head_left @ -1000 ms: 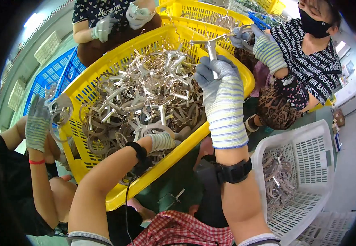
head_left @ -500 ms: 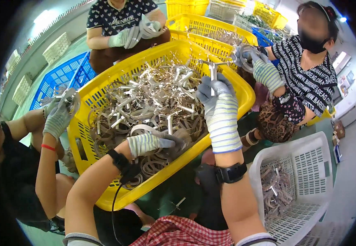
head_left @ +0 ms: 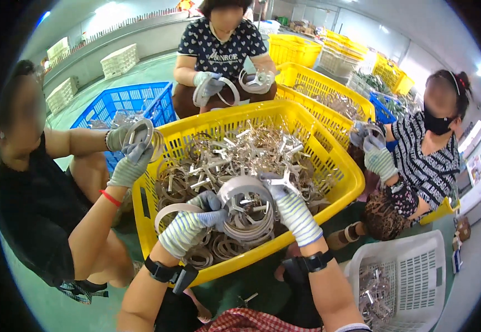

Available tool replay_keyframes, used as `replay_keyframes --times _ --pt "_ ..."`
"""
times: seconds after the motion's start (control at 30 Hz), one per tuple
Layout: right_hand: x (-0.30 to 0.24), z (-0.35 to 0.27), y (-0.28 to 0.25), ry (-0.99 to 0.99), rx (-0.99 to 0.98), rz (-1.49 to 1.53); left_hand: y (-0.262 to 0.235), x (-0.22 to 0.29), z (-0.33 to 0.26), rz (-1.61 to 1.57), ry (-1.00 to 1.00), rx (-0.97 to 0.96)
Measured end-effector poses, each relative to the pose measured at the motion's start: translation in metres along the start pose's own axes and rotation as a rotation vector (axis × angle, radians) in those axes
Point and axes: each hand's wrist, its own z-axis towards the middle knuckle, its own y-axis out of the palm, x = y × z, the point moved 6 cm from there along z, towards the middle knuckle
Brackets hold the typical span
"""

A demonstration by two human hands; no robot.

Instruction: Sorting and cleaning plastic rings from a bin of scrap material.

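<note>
Left grip (head_left: 192, 224) curls closed round a ring (head_left: 175, 208), right grip (head_left: 296, 213) pinches a bracket (head_left: 286, 180); nearby shirts (head_left: 224, 47) bear lettering.

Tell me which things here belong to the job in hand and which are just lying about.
Belongs to the job:
left hand, holding flat grey rings
right hand, holding a silvery three-armed metal bracket
yellow slotted plastic basket of such parts

Seemingly lying about:
white rectangular plastic crates, upper left
thin silvery stick-like piece, bottom centre
</note>
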Motion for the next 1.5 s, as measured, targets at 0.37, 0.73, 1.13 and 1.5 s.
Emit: replay_keyframes --times 0.37,0.73,1.13,1.5 --pt "0.009 -0.01 0.053 0.38 -0.239 0.622 -0.049 -0.002 -0.001 -0.021 0.092 0.094" --pt "-0.017 -0.023 0.086 -0.1 -0.288 -0.244 -0.027 -0.004 -0.007 0.538 0.27 -0.097" --pt "-0.028 -0.015 0.075 -0.064 -0.102 -0.116 -0.027 0.001 -0.014 0.263 0.133 0.002" --pt "0.006 -0.037 0.079 0.453 -0.217 0.24 0.01 -0.009 -0.025 0.336 -0.133 -0.275"
